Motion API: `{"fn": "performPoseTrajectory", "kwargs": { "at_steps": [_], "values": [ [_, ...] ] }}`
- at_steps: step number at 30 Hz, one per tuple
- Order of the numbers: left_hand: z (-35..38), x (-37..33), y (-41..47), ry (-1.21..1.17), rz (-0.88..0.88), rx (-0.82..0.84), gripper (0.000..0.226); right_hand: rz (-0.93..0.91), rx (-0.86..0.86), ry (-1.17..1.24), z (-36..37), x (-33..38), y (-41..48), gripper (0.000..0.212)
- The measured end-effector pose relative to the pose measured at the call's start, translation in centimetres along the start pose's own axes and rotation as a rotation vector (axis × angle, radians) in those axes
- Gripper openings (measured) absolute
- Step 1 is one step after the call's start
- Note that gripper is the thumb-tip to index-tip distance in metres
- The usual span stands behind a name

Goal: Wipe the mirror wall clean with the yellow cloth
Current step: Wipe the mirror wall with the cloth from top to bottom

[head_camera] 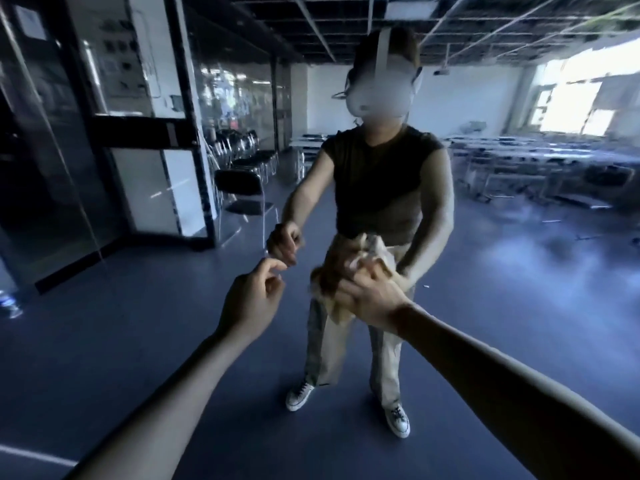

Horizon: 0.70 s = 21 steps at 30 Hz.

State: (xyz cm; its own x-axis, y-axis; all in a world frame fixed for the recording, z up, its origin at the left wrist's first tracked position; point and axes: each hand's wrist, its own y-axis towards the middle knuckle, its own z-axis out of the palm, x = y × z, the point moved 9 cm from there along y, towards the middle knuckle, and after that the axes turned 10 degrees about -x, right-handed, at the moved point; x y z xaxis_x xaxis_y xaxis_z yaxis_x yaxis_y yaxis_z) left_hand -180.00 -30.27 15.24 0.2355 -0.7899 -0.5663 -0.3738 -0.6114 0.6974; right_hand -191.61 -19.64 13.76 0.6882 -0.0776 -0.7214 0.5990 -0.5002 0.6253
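Observation:
The mirror wall point(519, 258) fills the view ahead and reflects me standing in a dim room. My right hand point(374, 299) holds the bunched yellow cloth point(329, 289) against the glass at waist height of the reflection. Both the hand and the cloth are blurred by motion. My left hand point(252, 299) hovers close to the mirror to the left of the cloth. Its fingers are loosely curled and hold nothing, and the index finger nearly meets its own reflection.
A glass partition with a dark frame point(86, 202) stands at the left, beside the mirror. The reflection shows black chairs point(242, 188), rows of desks point(536, 161), a bright window point(581, 105) and blue floor.

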Motion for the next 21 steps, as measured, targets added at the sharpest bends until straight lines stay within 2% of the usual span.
{"fn": "performPoseTrajectory", "kwargs": {
  "at_steps": [2, 5, 9, 12, 14, 18, 19, 21],
  "values": [
    [-1.0, 2.4, -0.1, 0.036, -0.035, 0.035, 0.02, -0.107, 0.047, 0.052, 1.0, 2.0, 0.3, 0.048],
    [-2.3, 4.2, 0.6, 0.056, -0.041, 0.011, 0.02, -0.169, -0.065, 0.106, 0.4, 1.1, 4.0, 0.053],
    [-3.7, 5.3, 2.0, 0.032, -0.07, -0.064, 0.017, -0.004, -0.205, 0.058, 0.3, -1.9, 11.6, 0.024],
    [-4.8, 6.7, 2.0, 0.04, -0.091, -0.092, 0.019, 0.203, -0.249, 0.045, 0.8, -1.7, 14.3, 0.035],
    [-5.6, 8.4, 1.4, 0.049, -0.118, -0.1, 0.02, 0.211, -0.185, 0.008, 2.7, 1.2, 13.3, 0.043],
    [-7.4, 12.0, -0.3, 0.106, -0.223, -0.046, 0.024, -0.162, 0.165, 0.035, 8.3, 9.3, 10.0, 0.061],
    [-8.1, 12.6, -0.6, 0.118, -0.24, -0.03, 0.025, -0.212, 0.2, 0.065, 9.0, 9.8, 10.1, 0.057],
    [-9.8, 13.4, -0.5, 0.123, -0.227, -0.038, 0.025, -0.156, 0.181, 0.117, 8.8, 8.6, 12.8, 0.045]
  ]
}}
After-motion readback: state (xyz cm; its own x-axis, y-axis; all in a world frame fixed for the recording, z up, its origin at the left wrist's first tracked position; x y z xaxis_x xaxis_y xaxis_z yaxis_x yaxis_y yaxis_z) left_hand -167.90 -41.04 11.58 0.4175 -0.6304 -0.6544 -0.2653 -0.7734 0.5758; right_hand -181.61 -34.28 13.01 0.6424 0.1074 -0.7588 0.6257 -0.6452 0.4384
